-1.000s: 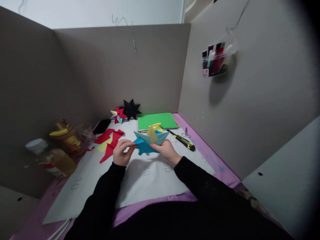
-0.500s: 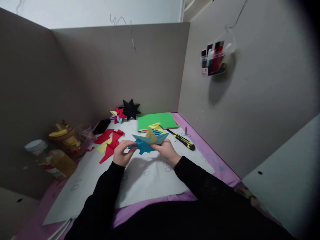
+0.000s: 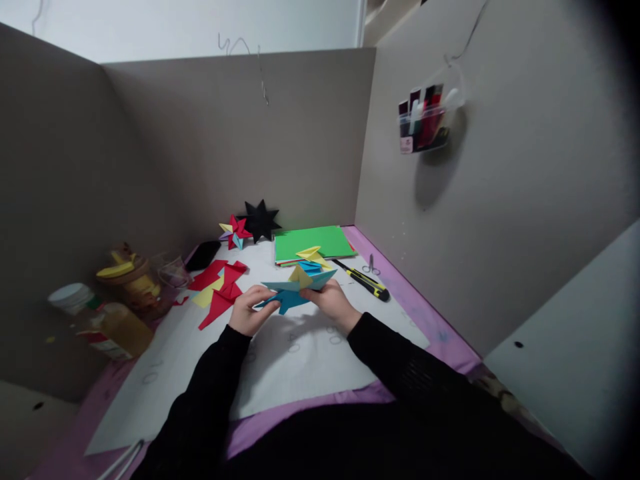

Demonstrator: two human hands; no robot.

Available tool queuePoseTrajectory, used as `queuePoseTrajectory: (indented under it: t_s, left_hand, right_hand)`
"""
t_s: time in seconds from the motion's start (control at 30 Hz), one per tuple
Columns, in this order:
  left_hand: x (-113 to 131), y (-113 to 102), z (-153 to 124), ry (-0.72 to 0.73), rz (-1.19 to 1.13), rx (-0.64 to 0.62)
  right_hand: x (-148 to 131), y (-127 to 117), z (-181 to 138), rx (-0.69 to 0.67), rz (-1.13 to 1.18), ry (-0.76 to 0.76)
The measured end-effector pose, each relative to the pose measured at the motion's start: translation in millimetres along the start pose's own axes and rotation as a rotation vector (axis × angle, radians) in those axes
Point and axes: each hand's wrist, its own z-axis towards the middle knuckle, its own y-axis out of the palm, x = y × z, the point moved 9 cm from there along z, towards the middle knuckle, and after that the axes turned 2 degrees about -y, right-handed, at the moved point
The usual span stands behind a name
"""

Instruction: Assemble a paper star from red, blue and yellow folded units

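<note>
Between my two hands, above the white paper sheet (image 3: 280, 373), is a folded paper piece (image 3: 287, 300) in blue, light blue and pale yellow, with pointed tips. My left hand (image 3: 247, 311) pinches its darker blue left side between thumb and fingers. On the other side my right hand (image 3: 333, 301) grips it near the yellow fold, thumb on top. How the layers join under my fingers is hidden. Just behind it lie a yellow folded piece (image 3: 313, 255) and a blue folded piece (image 3: 309, 267). Red folded pieces (image 3: 220, 303) lie left of my left hand.
A green paper stack (image 3: 315, 242) lies at the back, with a yellow-black utility knife (image 3: 367, 282) and small scissors (image 3: 371, 267) to its right. Paper stars (image 3: 261, 221) lean by the back panel. A bottle (image 3: 123, 327) and a brown cup (image 3: 133, 280) stand left.
The folded paper piece has tilted and dropped slightly in my hands, showing its upper face flatter. My left thumb has shifted a little along its blue edge.
</note>
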Motion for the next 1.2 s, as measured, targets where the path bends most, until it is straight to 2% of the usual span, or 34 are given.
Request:
queuePoseTrajectory:
  t_s: [0.17,0.3,0.47,0.53,0.7,0.8,0.87,0.93,1.0,1.1,1.2]
  left_hand:
    - [-12,6,3,-0.134,0.002,-0.027]
    - [-30,12,-1,-0.327,-0.050,-0.079]
    - [-51,-2,-13,-0.573,-0.189,0.155]
    - [-52,-2,-14,-0.592,-0.196,0.174]
    - [-55,1,-13,-0.552,-0.026,0.085]
    - [-47,-1,-7,-0.398,0.148,0.066]
    - [-35,-4,-2,-0.257,0.238,0.113]
    - [-26,-6,0,-0.182,0.231,0.151]
    - [-29,-2,1,-0.233,0.126,0.106]
    - [-41,12,-4,-0.409,-0.096,-0.018]
    - [-47,15,-9,-0.513,-0.210,-0.017]
  right_hand:
    - [2,5,-2,-0.042,0.024,0.025]
    - [0,8,-4,-0.050,0.020,0.057]
    - [6,-1,-3,0.044,0.074,0.120]
    - [10,-3,-2,0.064,0.093,0.139]
    - [15,2,-1,-0.012,0.159,0.145]
    - [13,4,-3,-0.010,0.147,0.155]
    - [9,4,-3,0.002,0.114,0.152]
    - [3,7,-4,-0.009,0.106,0.135]
    - [-3,11,-5,-0.042,0.123,0.125]
    - [-6,17,-6,-0.105,0.157,0.142]
    - [-5,22,-7,-0.165,0.192,0.150]
